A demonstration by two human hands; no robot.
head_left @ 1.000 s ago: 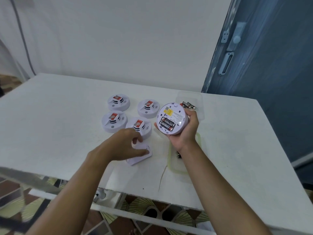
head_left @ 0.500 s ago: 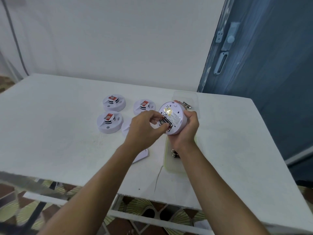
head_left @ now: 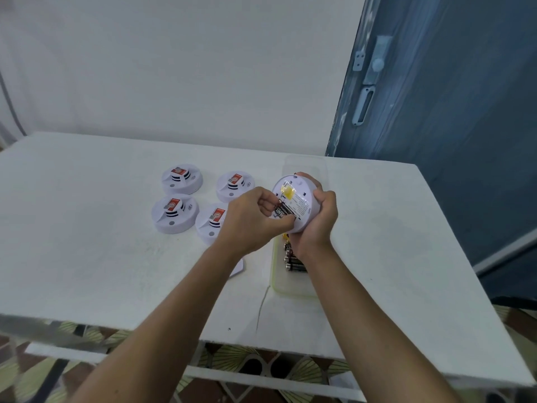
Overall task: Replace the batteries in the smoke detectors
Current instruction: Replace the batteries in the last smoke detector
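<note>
Head view: right hand (head_left: 316, 219) grips an upturned smoke detector (head_left: 296, 205) above the table's (head_left: 87, 257) far right part; left hand (head_left: 250, 219) pinches a battery (head_left: 283, 214) in its compartment. Step judged: pulling the old cell. Next: lift it clear, then drop it in the tray (head_left: 279, 282) near the front edge.

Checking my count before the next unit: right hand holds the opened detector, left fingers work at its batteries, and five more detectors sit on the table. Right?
Not quite. The head view shows four detectors on the table, not five. The rest holds: right hand holds the opened detector, left fingers at its batteries.
</note>
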